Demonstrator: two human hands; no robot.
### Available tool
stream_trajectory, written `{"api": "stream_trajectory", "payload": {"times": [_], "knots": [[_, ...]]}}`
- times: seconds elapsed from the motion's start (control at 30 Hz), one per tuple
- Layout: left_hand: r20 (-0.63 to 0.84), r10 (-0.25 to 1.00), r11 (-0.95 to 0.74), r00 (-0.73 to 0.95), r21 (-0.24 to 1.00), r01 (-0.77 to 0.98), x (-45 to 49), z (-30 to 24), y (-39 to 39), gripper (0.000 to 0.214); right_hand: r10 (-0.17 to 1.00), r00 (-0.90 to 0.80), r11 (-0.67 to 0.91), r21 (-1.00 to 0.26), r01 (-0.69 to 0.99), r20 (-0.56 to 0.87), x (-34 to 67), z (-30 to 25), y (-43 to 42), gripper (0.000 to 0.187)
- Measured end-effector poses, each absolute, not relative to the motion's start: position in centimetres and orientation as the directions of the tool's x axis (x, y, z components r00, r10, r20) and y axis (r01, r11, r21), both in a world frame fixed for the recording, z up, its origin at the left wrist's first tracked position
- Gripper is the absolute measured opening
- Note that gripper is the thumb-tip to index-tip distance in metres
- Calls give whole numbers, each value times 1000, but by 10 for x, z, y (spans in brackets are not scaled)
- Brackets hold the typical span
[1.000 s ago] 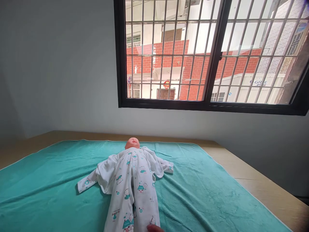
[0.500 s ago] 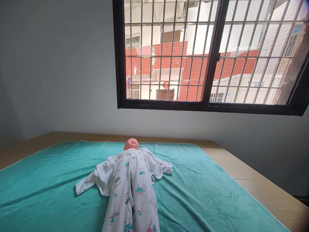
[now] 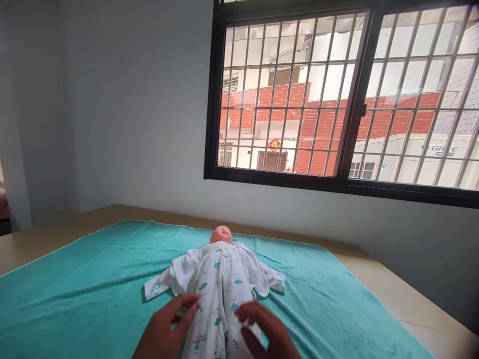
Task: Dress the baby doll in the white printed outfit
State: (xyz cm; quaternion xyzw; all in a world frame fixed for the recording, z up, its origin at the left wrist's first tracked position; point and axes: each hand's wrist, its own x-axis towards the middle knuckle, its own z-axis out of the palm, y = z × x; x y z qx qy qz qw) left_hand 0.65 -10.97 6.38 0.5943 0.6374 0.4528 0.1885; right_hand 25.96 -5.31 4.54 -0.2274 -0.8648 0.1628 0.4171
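Observation:
A baby doll point(image 3: 221, 235) lies on its back, its head toward the wall. White baby clothes point(image 3: 213, 279) with green and red cartoon prints cover its body, and the printed sleeves stretch out to both sides. A plain white layer point(image 3: 183, 274) flares around the upper arms. My left hand point(image 3: 166, 324) is at the left side of the printed cloth, thumb and fingers apart. Over the right side hovers my right hand point(image 3: 267, 329), its fingers curved and spread. Neither hand visibly grips the cloth; whether the fingertips touch it I cannot tell. The doll's lower end is out of frame.
A green towel point(image 3: 112, 279) with soft wrinkles lies under the doll on a light wooden table point(image 3: 430, 319). Behind it stands a grey wall point(image 3: 142, 124) with a black-framed, barred window point(image 3: 284, 175).
Both my hands have come in from the bottom edge over the clothes. The view has turned left, so the doll and window appear farther right and lower.

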Motion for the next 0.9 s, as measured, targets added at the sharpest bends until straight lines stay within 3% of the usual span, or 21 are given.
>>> {"api": "stream_trajectory", "payload": {"times": [0.07,0.13,0.27,0.37,0.5,0.57,0.63,0.8,0.9], "knots": [[316,934,-137,-167,748,649,12,74,-80,46,723,-374,686,-667,290,580,241,56,-17,19],[348,934,-177,-79,644,744,20,75,-50,51,832,-240,553,-786,275,501,223,65,21,20],[329,933,-276,143,402,873,39,48,-15,67,884,-141,466,-870,164,447,195,63,86,25],[375,910,-280,175,245,928,51,16,-9,74,890,-126,450,-888,95,438,188,40,117,29],[515,766,-505,384,111,856,55,0,-4,53,904,4,426,-903,53,427,198,8,131,33],[585,752,-492,304,190,850,48,10,3,38,903,44,421,-900,112,428,204,3,129,32],[623,778,-343,83,310,886,30,24,15,36,887,66,437,-876,205,458,209,4,124,28],[574,777,112,-257,275,955,-36,22,41,36,800,89,455,-696,555,593,215,10,118,24],[540,778,227,-322,237,945,-59,7,45,39,790,82,352,-559,750,607,218,11,118,23]]}}
